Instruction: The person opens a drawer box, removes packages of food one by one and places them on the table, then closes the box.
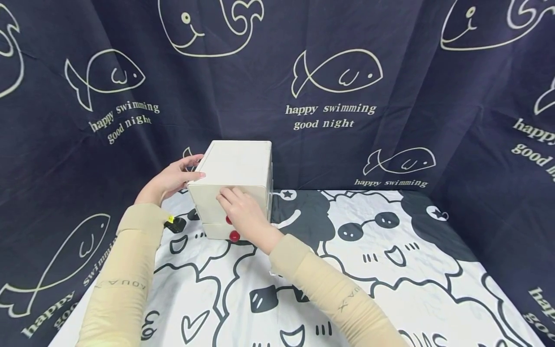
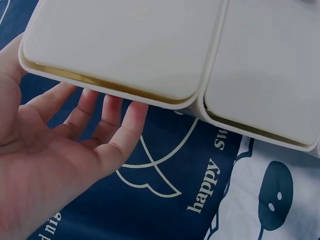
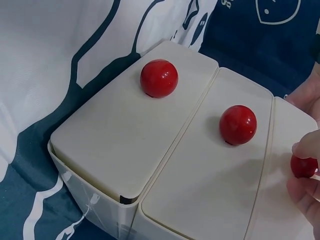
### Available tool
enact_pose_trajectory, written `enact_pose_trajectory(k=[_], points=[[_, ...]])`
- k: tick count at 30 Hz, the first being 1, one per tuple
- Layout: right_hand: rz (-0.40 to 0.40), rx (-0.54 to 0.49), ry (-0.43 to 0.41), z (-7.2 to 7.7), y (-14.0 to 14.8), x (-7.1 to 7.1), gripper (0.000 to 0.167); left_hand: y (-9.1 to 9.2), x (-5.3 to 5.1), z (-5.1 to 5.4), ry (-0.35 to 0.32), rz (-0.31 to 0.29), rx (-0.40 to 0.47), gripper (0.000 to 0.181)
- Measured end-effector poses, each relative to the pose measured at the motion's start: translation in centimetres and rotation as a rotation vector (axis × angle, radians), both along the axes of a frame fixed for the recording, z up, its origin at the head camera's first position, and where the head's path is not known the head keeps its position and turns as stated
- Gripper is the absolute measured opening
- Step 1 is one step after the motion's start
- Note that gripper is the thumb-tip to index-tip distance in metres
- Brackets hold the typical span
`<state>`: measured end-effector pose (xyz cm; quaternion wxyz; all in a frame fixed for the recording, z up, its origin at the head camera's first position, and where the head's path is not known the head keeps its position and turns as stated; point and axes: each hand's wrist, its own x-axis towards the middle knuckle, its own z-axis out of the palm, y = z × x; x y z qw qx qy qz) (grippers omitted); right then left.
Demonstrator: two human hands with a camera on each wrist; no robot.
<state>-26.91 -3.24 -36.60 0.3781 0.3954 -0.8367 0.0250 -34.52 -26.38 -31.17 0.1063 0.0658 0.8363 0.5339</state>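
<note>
A white cabinet (image 1: 236, 166) has three drawer fronts with round red knobs, best seen in the right wrist view. My right hand (image 1: 243, 210) is at its front, pinching the top drawer's red knob (image 3: 304, 167) between thumb and fingers. The middle knob (image 3: 238, 125) and bottom knob (image 3: 159, 78) are untouched. My left hand (image 1: 170, 179) rests against the cabinet's upper left side, thumb at the top edge. In the left wrist view its fingertips (image 2: 135, 112) touch the cabinet's side edge. All drawer fronts look flush.
The cabinet stands on a white cloth (image 1: 390, 299) printed with cartoon sheep, close to a dark blue curtain (image 1: 329, 159) with fish drawings. A small black object with a yellow mark (image 1: 175, 223) is by the left wrist.
</note>
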Motion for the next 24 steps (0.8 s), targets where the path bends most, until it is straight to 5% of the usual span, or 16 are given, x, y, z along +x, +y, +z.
enact_pose_trajectory(k=[13, 24], points=[[0.015, 0.017, -0.034, 0.1, 0.1, 0.0, 0.033, 0.4, 0.4, 0.9, -0.033, -0.006, -0.016, 0.076], [0.000, 0.045, -0.026, 0.3, 0.0, 0.3, 0.032, 1.3, 2.2, 2.7, -0.039, -0.030, -0.008, 0.075]])
